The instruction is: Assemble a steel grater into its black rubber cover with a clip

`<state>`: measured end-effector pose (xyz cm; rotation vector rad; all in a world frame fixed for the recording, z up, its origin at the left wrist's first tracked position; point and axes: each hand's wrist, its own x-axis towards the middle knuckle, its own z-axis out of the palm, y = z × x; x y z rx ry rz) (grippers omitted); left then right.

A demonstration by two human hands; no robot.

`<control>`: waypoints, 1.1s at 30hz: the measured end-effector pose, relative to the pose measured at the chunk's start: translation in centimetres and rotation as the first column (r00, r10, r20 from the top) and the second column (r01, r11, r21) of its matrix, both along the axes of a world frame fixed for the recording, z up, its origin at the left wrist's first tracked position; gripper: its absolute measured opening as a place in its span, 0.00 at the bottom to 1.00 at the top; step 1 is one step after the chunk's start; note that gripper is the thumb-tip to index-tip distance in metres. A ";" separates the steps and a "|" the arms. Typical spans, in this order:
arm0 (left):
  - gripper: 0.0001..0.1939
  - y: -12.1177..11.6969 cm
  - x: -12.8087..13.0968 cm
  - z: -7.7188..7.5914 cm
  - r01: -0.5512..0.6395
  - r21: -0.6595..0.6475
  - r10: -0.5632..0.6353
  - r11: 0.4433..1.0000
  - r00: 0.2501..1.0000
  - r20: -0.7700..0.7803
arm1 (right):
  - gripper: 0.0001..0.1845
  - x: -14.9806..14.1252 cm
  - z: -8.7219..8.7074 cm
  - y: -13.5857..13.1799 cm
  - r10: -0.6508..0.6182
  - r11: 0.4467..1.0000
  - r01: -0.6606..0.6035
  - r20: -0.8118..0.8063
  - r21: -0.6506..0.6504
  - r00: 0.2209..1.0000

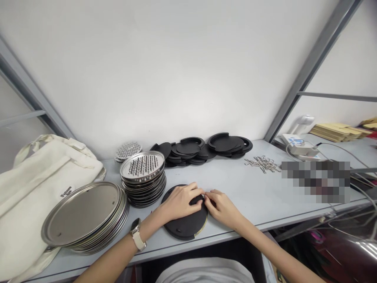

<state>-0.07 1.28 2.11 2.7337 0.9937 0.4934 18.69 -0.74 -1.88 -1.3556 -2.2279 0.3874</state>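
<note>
A round black disc [186, 225] lies flat near the table's front edge, with a thin gold-coloured rim showing along its right side. Across the top of it lies my left hand [183, 201], its fingers bent and pressing near the disc's upper right edge. At that same edge my right hand [219, 204] is closed in a pinch, its fingertips meeting those of my left hand. Whatever is between the right fingertips is too small or hidden. A small dark slot shows on the lower part of the disc.
Left of the disc stand a stack of round grater plates [144, 167] and a stack of round metal plates [85, 212], beside a cream bag [44, 184]. Black ring-edged discs [188, 147] pile against the wall. Small metal clips [263, 164] lie to the right.
</note>
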 end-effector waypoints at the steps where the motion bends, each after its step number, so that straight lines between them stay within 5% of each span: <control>1: 0.09 0.0 0.0 0.0 0.001 -0.005 -0.001 1.000 1.000 0.003 | 0.16 0.0 0.0 0.0 0.000 1.000 0.000 -0.002 0.000 1.000; 33: 0.11 0.3 -0.1 -0.4 -0.009 -0.099 0.019 0.995 0.996 0.092 | 0.16 -0.4 0.3 -0.6 0.000 1.000 -0.001 -0.038 -0.011 0.999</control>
